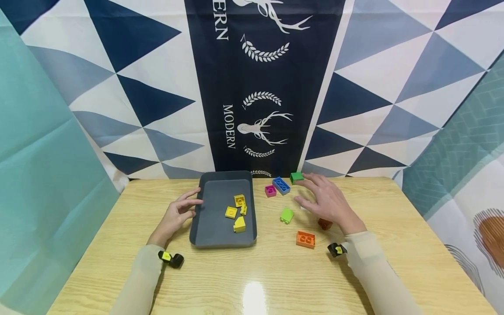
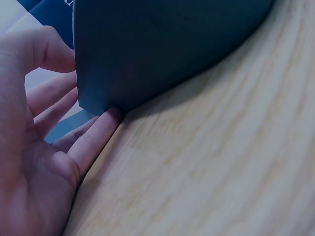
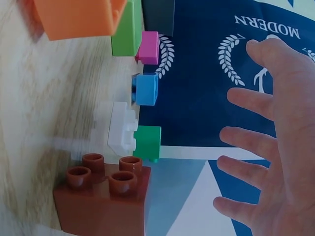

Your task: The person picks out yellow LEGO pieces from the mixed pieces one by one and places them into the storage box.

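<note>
My left hand [image 1: 178, 215] is at the left side of a dark grey tray [image 1: 212, 240], thumb and fingers at its wall. In the left wrist view those fingers [image 2: 96, 135] lie loosely extended along the tray's corner. My right hand [image 1: 327, 200] hovers palm down over the bricks with spread, empty fingers. Nearest its fingertips in the head view is a green brick [image 1: 296, 177]. The right wrist view shows a white brick [image 3: 120, 129], mostly hidden by the hand from above, and a brown brick [image 3: 103, 206]. Several yellow bricks [image 1: 239, 225] lie inside the tray.
Right of the tray are a pink brick [image 1: 270, 190], a blue brick [image 1: 281, 186], a lime green brick [image 1: 286, 215] and an orange brick [image 1: 305, 239]. A patterned cloth [image 1: 260, 78] hangs behind the wooden table [image 1: 220, 280].
</note>
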Motion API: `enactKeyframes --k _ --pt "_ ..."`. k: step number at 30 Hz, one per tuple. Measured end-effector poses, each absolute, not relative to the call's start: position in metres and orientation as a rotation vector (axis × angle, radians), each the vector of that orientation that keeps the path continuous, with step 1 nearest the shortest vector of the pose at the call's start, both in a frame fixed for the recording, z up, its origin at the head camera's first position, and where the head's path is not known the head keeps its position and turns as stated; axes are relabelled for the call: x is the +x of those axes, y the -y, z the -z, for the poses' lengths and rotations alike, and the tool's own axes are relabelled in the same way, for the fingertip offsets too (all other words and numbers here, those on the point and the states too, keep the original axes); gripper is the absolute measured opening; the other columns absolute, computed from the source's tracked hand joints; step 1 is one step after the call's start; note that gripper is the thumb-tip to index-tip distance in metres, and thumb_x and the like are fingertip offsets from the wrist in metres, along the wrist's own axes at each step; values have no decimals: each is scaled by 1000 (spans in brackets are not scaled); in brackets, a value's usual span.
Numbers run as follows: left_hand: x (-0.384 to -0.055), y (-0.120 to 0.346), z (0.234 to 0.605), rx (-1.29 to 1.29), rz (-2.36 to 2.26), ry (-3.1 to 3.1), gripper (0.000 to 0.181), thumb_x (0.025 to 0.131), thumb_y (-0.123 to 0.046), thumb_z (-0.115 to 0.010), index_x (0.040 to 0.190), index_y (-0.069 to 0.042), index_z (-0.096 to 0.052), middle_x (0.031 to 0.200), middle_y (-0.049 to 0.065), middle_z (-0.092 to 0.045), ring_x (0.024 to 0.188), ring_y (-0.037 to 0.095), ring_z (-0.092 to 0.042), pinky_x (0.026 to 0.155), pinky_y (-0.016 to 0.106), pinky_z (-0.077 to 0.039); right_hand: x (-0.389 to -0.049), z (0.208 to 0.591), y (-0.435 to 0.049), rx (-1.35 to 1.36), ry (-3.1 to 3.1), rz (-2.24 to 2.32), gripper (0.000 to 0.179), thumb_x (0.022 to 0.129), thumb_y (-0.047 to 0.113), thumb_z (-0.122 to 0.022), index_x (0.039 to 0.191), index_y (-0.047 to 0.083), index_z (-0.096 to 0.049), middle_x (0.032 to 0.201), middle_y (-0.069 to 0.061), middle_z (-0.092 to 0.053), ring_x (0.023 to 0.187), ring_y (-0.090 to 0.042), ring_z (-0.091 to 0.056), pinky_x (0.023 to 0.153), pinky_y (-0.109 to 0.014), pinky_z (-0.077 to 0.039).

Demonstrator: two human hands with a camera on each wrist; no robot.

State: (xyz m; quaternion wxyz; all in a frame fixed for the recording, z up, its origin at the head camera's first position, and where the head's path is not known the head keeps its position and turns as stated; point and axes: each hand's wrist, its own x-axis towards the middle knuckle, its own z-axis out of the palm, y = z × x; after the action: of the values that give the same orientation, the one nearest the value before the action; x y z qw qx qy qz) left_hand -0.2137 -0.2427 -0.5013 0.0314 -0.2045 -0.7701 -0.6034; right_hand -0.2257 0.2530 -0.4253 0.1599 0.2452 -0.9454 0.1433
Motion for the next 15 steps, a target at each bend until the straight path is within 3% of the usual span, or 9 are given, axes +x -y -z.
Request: enactKeyframes --k 12,15 --pt "-215 244 495 -611 1821 2422 42 97 17 -58 137 18 -69 178 32 -40 163 59 -36 120 4 -43 -228 427 -247 709 2708 -412 52 102 44 -76 145 14 -75 161 -23 -64 150 -48 -58 125 -72 -50" --pt "-215 243 491 -600 1732 2472 42 98 16 -60 139 15 -70 176 31 -43 163 58 -38 127 16 -45 -228 427 -247 707 2717 -412 53 102 44 -76 145 14 -75 162 -22 -64 150 -48 -58 126 -72 -49"
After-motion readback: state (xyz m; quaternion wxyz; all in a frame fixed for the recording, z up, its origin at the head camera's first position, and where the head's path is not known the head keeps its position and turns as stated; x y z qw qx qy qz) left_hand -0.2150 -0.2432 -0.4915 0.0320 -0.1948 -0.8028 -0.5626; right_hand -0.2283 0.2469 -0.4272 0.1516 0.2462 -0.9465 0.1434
